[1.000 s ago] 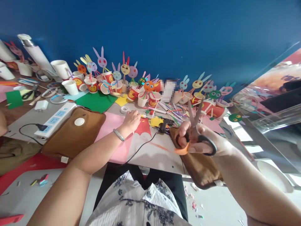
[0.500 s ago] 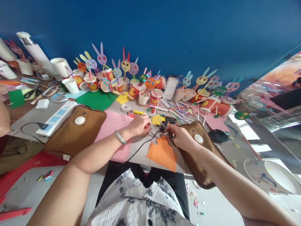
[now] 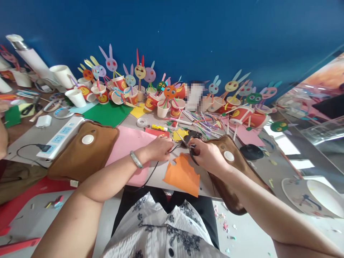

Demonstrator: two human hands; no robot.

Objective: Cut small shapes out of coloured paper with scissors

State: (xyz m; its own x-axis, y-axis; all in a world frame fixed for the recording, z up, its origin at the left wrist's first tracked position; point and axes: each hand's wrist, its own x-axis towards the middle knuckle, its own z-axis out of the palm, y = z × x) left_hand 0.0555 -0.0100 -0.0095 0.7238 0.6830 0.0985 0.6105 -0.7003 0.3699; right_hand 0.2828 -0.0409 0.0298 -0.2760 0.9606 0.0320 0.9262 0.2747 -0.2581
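Observation:
My right hand (image 3: 208,154) grips black-handled scissors (image 3: 192,156), with the blades pointing up and left over the table. To its left, my left hand (image 3: 160,147) is closed, its fingertips pinched together close to a black cord (image 3: 152,174); whatever they hold is too small or hidden to name. A yellow paper scrap (image 3: 180,134) lies just beyond the blades, with a red paper piece (image 3: 158,132) and a yellow glue stick (image 3: 159,127) behind my left hand. Orange paper (image 3: 182,175), cut along its upper edge, rests in front of both hands.
Pink paper (image 3: 129,141) and a brown hot-water bag (image 3: 77,154) lie left, beside a power strip (image 3: 60,138). Another brown bag (image 3: 235,175) sits under my right forearm. Rabbit-faced paper cups (image 3: 100,94) line the wall. Part of another person shows at the far left.
My left hand has drawn slightly left and down, uncovering more of the glue stick and red paper. The scissors have shifted a little and their blades show more clearly. The view has tilted slightly.

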